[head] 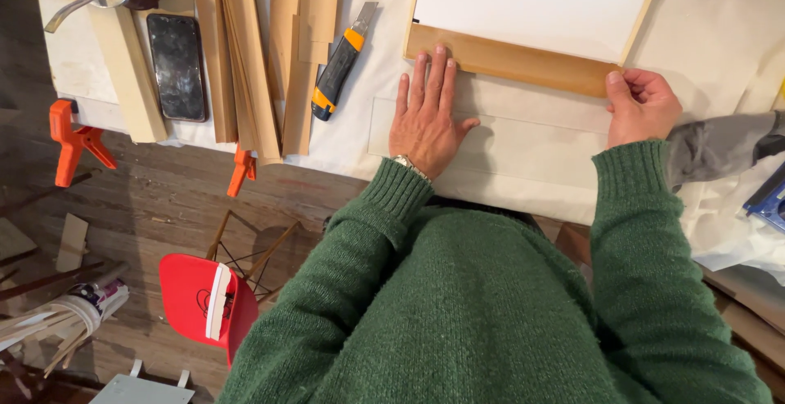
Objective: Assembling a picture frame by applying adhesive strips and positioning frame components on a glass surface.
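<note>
Left hand (425,118) lies flat, palm down, fingers spread forward; right hand (642,105) is curled, thumb pinching, both arms green-sleeved.

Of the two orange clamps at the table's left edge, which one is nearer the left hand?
The smaller-looking orange clamp, below the stacked wood strips; the other clamp sits farther from the left hand.

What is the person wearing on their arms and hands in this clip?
Both arms are covered by the long sleeves of a dark green knitted sweater with ribbed cuffs at the wrists. The left hand is bare, with a metal wristwatch peeking out from under its cuff. The right hand is bare too, with no gloves or rings visible.
</note>
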